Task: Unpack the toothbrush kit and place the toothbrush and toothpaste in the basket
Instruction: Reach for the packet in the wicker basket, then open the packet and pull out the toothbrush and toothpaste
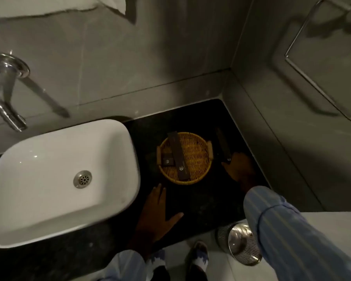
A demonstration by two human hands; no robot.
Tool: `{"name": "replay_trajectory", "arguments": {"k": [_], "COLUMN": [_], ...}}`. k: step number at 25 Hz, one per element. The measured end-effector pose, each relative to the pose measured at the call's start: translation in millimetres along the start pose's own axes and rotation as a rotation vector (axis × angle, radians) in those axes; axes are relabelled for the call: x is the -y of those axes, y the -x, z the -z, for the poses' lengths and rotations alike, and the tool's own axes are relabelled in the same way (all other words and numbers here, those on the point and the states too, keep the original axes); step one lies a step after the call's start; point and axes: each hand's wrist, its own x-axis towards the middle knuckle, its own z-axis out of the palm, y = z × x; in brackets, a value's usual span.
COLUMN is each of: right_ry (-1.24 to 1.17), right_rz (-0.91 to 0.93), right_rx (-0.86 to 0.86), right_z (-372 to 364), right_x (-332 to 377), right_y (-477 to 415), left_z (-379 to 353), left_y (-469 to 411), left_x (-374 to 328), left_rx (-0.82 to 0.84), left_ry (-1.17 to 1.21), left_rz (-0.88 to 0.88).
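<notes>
A round wicker basket [193,159] sits on the black counter right of the sink. Inside it lie a long dark box [177,155] and a small dark square box [167,160]. Another long dark box, the toothbrush kit [223,145], lies on the counter just right of the basket. My right hand [239,168] rests at its near end, fingers touching the box; a firm grip cannot be made out. My left hand [156,216] lies flat on the counter in front of the basket, fingers spread, holding nothing.
A white rectangular sink [55,179] fills the left, with a chrome wall tap [6,94] above it. Grey walls close the back and right of the black counter [203,201]. A steel bin [241,242] stands on the floor below, beside my feet.
</notes>
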Motion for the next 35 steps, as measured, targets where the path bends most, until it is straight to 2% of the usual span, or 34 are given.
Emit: {"name": "replay_trajectory", "arguments": {"k": [3, 7, 10, 15, 19, 26, 30, 32, 35], "right_ry": [-0.099, -0.175, -0.152, -0.121, -0.136, -0.150, -0.089, -0.135, -0.277], "right_rz": [-0.021, -0.059, -0.065, -0.002, 0.064, 0.357, 0.466, 0.485, 0.454], "right_rx": [-0.013, -0.019, -0.017, -0.032, -0.093, -0.281, -0.355, -0.392, -0.315], "right_z": [0, 3, 20, 78, 131, 194, 208, 212, 218], "right_x": [-1, -1, -3, 3, 23, 51, 63, 66, 66], "right_y": [-5, -4, 3, 22, 47, 99, 124, 133, 141], "left_z": [-9, -8, 8, 77, 160, 300, 329, 336, 344], "left_y": [1, -1, 0, -7, -33, -55, -44, -38, -26], "left_x": [4, 1, -11, -53, -98, -166, -178, -178, -178], "left_rx": [0.022, -0.016, -0.054, -0.230, -0.267, -0.358, -0.281, -0.296, -0.278], "left_ry": [-0.176, -0.219, -0.129, 0.072, 0.292, 0.549, 0.595, 0.575, 0.583], "left_rz": [-0.034, -0.037, -0.073, -0.326, -0.276, -0.180, -0.258, -0.278, -0.324]}}
